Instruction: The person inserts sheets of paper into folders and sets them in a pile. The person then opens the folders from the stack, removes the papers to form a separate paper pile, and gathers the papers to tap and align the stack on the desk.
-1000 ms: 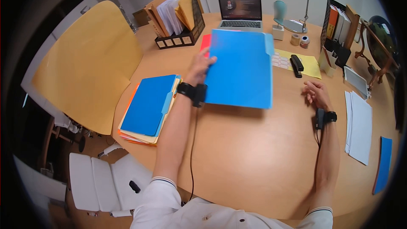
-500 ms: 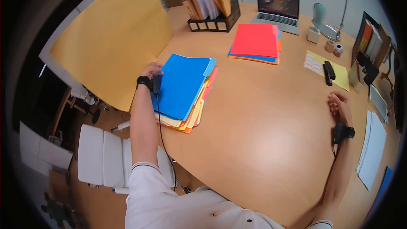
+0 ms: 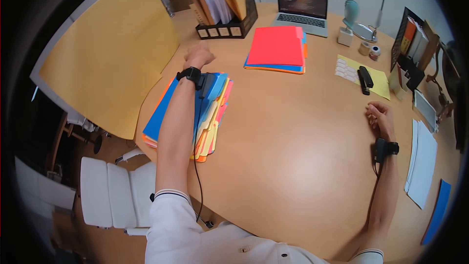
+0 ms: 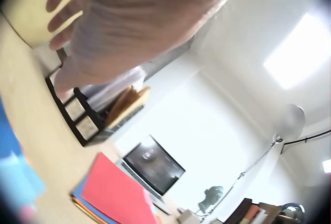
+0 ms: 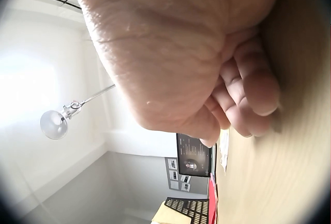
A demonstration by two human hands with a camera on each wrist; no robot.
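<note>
Leftward, treat the folder stack (image 3: 209, 113) on the table (image 3: 293, 142), beneath the left forearm (image 3: 174, 142), as probably bendy and slippery, best pinched at the tabbed edge. Just beyond, find the left hand (image 3: 199, 56), fingers loosely extended and empty; far right, the right hand (image 3: 381, 116), fingers slackly curled, holding nothing.

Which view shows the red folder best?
The head view: the red folder has its whole top face in sight. The left wrist view cuts it off at the bottom edge; the right wrist view shows only a thin red strip.
</note>
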